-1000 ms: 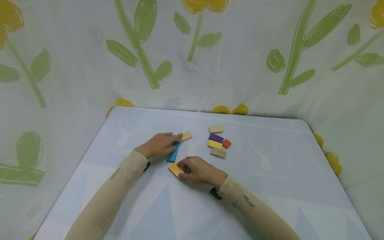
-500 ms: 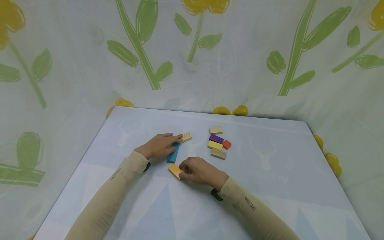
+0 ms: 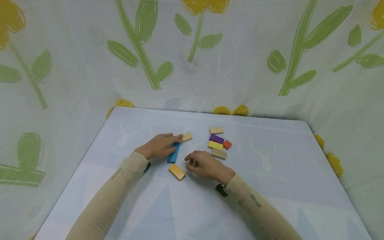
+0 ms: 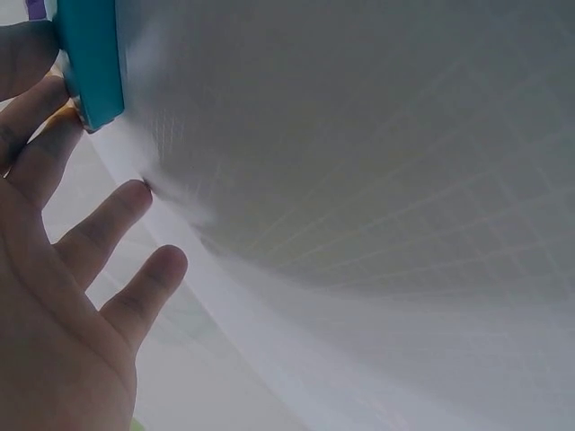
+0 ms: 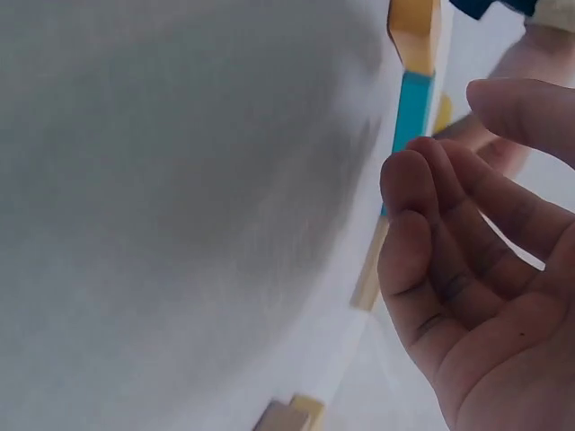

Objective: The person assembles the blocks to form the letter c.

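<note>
Resting my left hand (image 3: 160, 145), fingers spread, on the blue block (image 3: 173, 156); index fingertip at the wood block (image 3: 187, 137), far end. My right hand (image 3: 207, 165) hangs loosely bent, thumb apart from fingers, just right of the orange block (image 3: 177, 172), not touching. Orange block: flat on the table (image 3: 255, 186), by the blue block's near end; contact there, cannot tell. Grouped to the right: purple block (image 3: 216, 139), yellow block (image 3: 215, 145), red block (image 3: 227, 144), tan block (image 3: 219, 154).

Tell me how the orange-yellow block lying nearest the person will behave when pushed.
The orange-yellow block should be stiff, judging by its straight edges and flat faces. Lying on its broad side, it will likely slide rather than roll or tip. Its smooth-looking top may make it slightly slippery.
</note>
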The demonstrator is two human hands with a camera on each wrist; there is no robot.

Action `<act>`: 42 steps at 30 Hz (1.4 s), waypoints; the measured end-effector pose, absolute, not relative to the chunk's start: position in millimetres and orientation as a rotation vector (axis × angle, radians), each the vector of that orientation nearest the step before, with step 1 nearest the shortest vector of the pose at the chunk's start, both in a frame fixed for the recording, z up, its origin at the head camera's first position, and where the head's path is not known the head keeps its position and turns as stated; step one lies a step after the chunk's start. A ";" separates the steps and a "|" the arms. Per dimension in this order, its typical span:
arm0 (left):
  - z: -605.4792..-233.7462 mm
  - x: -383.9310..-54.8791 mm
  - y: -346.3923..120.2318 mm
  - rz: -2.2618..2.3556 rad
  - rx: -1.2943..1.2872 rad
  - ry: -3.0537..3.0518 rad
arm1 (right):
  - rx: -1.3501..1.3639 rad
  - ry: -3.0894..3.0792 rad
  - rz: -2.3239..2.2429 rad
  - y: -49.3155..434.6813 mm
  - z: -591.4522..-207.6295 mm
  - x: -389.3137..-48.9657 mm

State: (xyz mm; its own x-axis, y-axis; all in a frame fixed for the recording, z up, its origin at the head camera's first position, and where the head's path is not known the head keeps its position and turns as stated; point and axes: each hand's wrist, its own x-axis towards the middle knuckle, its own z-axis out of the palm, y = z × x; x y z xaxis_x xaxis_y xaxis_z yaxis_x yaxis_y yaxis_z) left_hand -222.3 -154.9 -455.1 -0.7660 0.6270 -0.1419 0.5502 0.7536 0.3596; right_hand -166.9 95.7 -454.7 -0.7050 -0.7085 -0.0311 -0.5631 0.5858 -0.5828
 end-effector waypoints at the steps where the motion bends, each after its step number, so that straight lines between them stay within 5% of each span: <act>1: -454.9 -222.3 -155.1 0.436 0.924 2.699 | -1.038 2.566 -0.808 97.5 -453.7 -168.0; 25: -454.9 -224.1 -154.8 0.412 0.917 2.672 | -0.941 2.865 -0.951 163.2 -422.2 -225.6; 42: -451.4 -222.0 -154.0 0.419 0.913 2.675 | -0.841 2.825 -0.641 182.1 -427.5 -270.2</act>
State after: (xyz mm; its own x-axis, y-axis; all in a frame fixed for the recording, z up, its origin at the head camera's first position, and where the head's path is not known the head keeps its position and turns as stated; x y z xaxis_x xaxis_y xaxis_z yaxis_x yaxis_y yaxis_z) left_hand -222.0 -154.0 -451.4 -0.7598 0.6274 -0.1705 0.5452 0.7577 0.3585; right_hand -270.2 182.1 -427.5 -0.8374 -0.5466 0.0014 -0.4937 0.7553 -0.4311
